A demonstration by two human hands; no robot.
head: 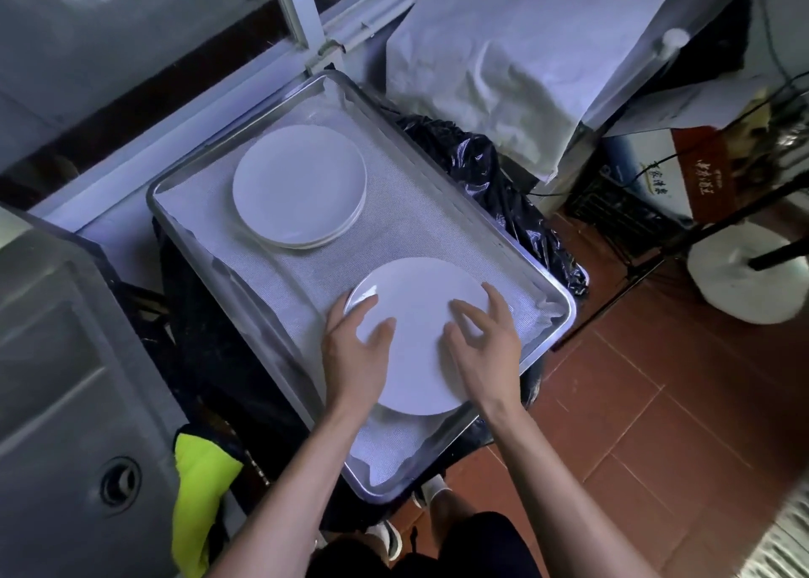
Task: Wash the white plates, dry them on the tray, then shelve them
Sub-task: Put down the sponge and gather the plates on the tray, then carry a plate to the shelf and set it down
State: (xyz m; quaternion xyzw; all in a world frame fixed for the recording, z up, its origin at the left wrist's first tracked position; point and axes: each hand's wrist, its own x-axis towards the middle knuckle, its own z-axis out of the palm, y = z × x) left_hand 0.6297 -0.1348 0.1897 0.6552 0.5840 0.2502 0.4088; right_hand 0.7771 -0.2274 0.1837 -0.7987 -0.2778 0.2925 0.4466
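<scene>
A metal tray (532, 266) lined with a white mesh cloth (407, 227) is seen resting over a black bag (486, 170), its near corner partly hidden by the forearms. A stack of white plates (299, 185) lies at the far left of the tray; how many are stacked cannot be counted exactly. A nearer plate (418, 315) lies on the cloth, with the edge of another apparently showing beneath it. The left hand (357, 350) is laid on its left rim, fingers nearly straight; the right hand (481, 345) is spread over its right side, fingers loosely bent, nothing gripped. A sink (65, 402) is cut off at the left.
</scene>
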